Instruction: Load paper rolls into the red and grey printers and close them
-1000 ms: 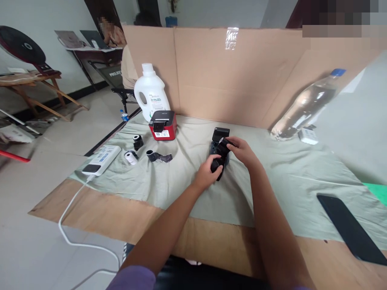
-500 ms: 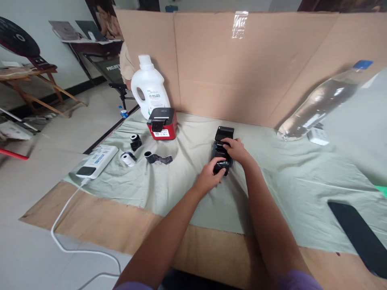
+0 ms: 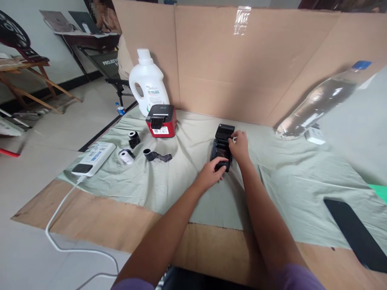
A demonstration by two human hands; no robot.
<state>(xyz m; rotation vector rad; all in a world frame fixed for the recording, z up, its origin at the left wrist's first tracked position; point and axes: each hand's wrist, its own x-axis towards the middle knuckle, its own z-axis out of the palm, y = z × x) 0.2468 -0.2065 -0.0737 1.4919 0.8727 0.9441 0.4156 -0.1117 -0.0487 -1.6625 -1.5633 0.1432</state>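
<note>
hands [image 3: 209,175] [image 3: 239,146] both grip black printer [image 3: 222,146] on cloth [image 3: 181,169].

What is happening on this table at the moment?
A person works with both hands on a small black label printer lying on the grey-green cloth. The left hand grips its near end; the right hand rests on its right side by the raised lid. A red printer, small paper rolls and a white plastic jug stand to the left, untouched.
</note>
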